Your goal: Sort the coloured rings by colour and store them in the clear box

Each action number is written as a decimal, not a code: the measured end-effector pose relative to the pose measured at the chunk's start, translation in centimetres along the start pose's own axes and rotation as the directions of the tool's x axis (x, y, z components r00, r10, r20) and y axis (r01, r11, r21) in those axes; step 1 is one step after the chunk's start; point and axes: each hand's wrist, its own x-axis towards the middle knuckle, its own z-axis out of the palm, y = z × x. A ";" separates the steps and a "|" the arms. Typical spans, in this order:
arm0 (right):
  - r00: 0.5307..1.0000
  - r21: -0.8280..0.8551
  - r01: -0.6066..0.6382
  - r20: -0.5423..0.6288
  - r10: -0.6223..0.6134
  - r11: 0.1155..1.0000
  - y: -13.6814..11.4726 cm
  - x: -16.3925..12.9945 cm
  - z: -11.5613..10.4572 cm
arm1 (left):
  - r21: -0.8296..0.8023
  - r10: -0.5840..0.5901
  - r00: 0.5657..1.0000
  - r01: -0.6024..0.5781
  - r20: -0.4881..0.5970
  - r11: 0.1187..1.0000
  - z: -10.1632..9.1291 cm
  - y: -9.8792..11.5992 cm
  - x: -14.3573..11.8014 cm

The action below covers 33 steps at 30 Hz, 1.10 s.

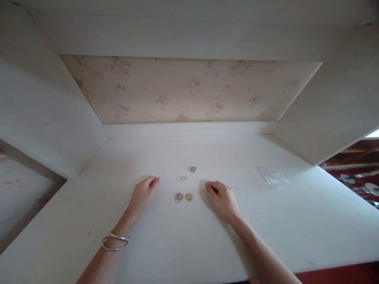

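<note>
My left hand (147,187) rests on the white tabletop, fingers curled into a loose fist, and nothing shows in it. Across from it, my right hand (219,194) lies closed the same way, also with nothing visible in it. Between the two sit small piles of thin rings: a dark grey pile (192,169) farthest back and a pale greenish pair (181,178) in front of it. Closer to me are a pinkish-copper pile (179,197) and, just right of it, a gold pile (188,197). Neither hand touches the rings.
A clear plastic box (272,176) lies on the tabletop (177,244) to the right. White panels (44,90) stand at both sides, with a floral-papered back (192,88) and an overhang above. Shiny metal items (355,181) show beyond the right edge.
</note>
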 end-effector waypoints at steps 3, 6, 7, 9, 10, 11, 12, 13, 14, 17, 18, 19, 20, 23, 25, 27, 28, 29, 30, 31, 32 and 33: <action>0.997 -0.030 0.069 0.041 -0.067 0.997 -0.8 0.9 0.3 | -0.029 -0.035 0.999 0.035 -0.006 0.999 -0.1 0.1 0.3; 0.992 -0.080 0.107 0.071 -0.102 0.991 -1.6 2.7 0.9 | -0.038 -0.038 0.999 0.037 -0.014 0.999 -0.1 0.2 0.4; 0.990 -0.113 0.119 0.084 -0.110 0.986 -1.8 3.4 1.2 | -0.041 -0.037 0.999 0.037 -0.012 0.998 -0.1 0.2 0.4; 0.986 -0.187 0.143 0.108 -0.124 0.972 -2.3 4.8 1.8 | -0.056 -0.031 1.000 0.030 -0.005 0.998 -0.1 0.2 0.5; 0.985 -0.220 0.153 0.118 -0.129 0.963 -2.5 5.5 2.1 | -0.064 -0.025 1.000 0.025 0.000 0.998 -0.1 0.2 0.5; 0.983 -0.249 0.160 0.124 -0.132 0.955 -2.8 6.1 2.4 | -0.069 -0.019 1.000 0.020 0.007 0.997 -0.1 0.1 0.6; 0.983 -0.274 0.166 0.128 -0.135 0.947 -2.9 6.6 2.6 | -0.072 -0.014 1.000 0.015 0.012 0.997 0.0 0.1 0.6; 0.982 -0.296 0.171 0.133 -0.136 0.940 -3.1 6.9 2.8 | -0.073 -0.010 1.000 0.011 0.017 0.997 0.0 0.1 0.7; 0.981 -0.313 0.176 0.138 -0.139 0.933 -3.2 7.2 3.0 | -0.075 -0.009 1.000 0.010 0.023 0.997 0.0 0.1 0.7; 0.977 -0.333 0.194 0.153 -0.150 0.923 -3.4 7.6 3.1 | -0.087 -0.010 0.999 0.013 0.038 0.996 0.0 0.1 0.8; 0.976 -0.331 0.198 0.156 -0.154 0.923 -3.4 7.6 3.1 | -0.091 -0.006 0.999 0.010 0.042 0.996 0.0 0.2 0.8; 0.975 -0.327 0.202 0.155 -0.158 0.923 -3.4 7.6 3.1 | -0.095 0.001 0.999 0.003 0.043 0.995 0.0 0.3 0.7; 0.975 -0.325 0.204 0.153 -0.162 0.923 -3.4 7.5 3.0 | -0.097 0.009 0.999 -0.005 0.042 0.995 0.0 0.3 0.7; 0.976 -0.325 0.205 0.134 -0.170 0.923 -3.1 7.5 2.8 | -0.100 0.028 0.999 -0.024 0.035 0.995 -0.1 0.4 0.6; 0.978 -0.310 0.204 0.105 -0.179 0.929 -2.8 7.5 2.7 | -0.104 0.029 0.999 -0.025 0.037 0.994 -0.1 0.5 0.6; 0.978 -0.272 0.207 0.059 -0.198 0.940 -2.5 7.5 2.4 | -0.110 0.022 0.999 -0.017 0.043 0.994 -0.1 0.4 0.6; 0.978 -0.249 0.208 0.033 -0.207 0.946 -2.3 7.4 2.3 | -0.113 0.018 0.999 -0.013 0.047 0.993 -0.1 0.4 0.6; 0.977 -0.223 0.212 0.009 -0.215 0.951 -2.2 7.3 2.0 | -0.115 0.016 0.999 -0.010 0.051 0.993 -0.1 0.3 0.6; 0.975 -0.198 0.217 -0.012 -0.223 0.956 -2.1 7.0 1.8 | -0.117 0.015 0.998 -0.008 0.054 0.993 0.0 0.3 0.6; 0.972 -0.170 0.224 -0.029 -0.232 0.960 -2.0 6.7 1.4 | -0.120 0.014 0.998 -0.007 0.058 0.993 0.0 0.2 0.6; 0.970 -0.141 0.233 -0.039 -0.241 0.962 -2.1 6.2 1.1 | -0.122 0.016 0.998 -0.008 0.060 0.993 0.0 0.2 0.6; 0.968 -0.111 0.242 -0.043 -0.248 0.964 -2.2 5.5 0.6 | -0.120 0.017 0.998 -0.010 0.061 0.993 0.0 0.2 0.6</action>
